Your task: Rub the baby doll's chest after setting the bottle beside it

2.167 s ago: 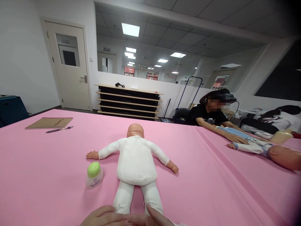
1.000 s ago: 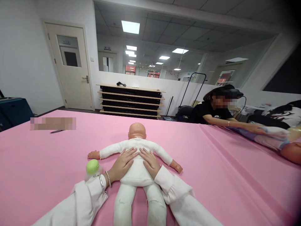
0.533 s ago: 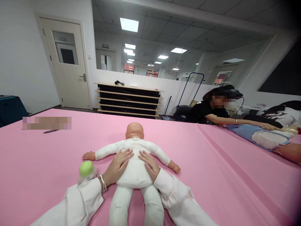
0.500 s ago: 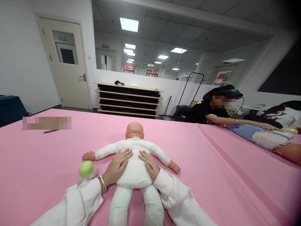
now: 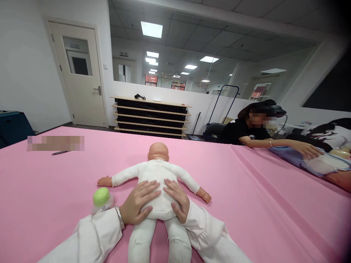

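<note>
Hands flat on the doll's lower back

Doll lies face down at the centre of the frame on the pink table cover, head toward the top, arms spread, legs running to the bottom edge. Your left hand and right hand both rest on its lower back, side by side, fingers extended and slightly spread, palms pressing the white cloth body; neither hand is closed around anything. Judging by this, the doll is already positioned on its front and the hands are placed low on the trunk, so the upper back, arms and legs look untouched at this point. A bottle with a green cap stands just left of your left wrist, lid on. At the right edge another person reaches over a second doll.
</note>
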